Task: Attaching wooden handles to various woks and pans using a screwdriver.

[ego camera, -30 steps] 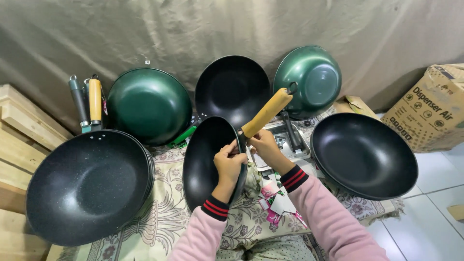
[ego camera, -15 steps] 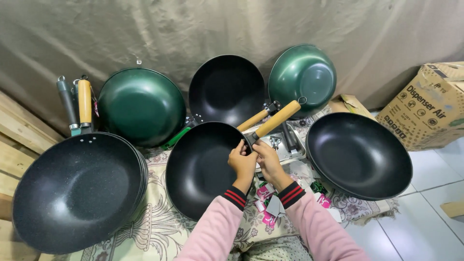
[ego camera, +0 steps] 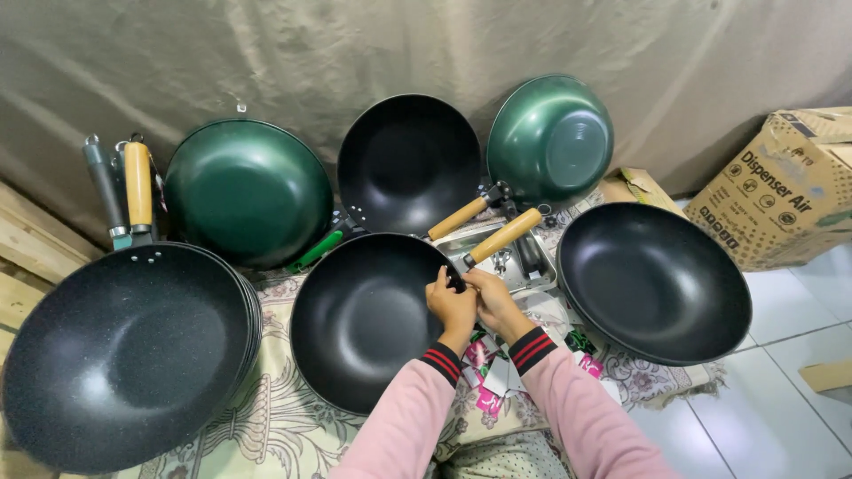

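Wok (ego camera: 364, 319) flat on cloth (ego camera: 284, 417); black woks (ego camera: 652, 279) flank, green wok (ego camera: 248, 191) behind.

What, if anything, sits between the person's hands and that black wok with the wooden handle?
Nothing visible does. The left hand and right hand are both already on the black wok, right where the wooden handle meets its rim.

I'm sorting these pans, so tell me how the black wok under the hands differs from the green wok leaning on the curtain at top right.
The black wok lies face up on the patterned cloth, dark inside showing; the green wok leans against the curtain, glossy green underside showing. Both hands, left hand and right hand, meet where the black wok's wooden handle joins its rim; nothing touches the green wok. Both are round and deep.
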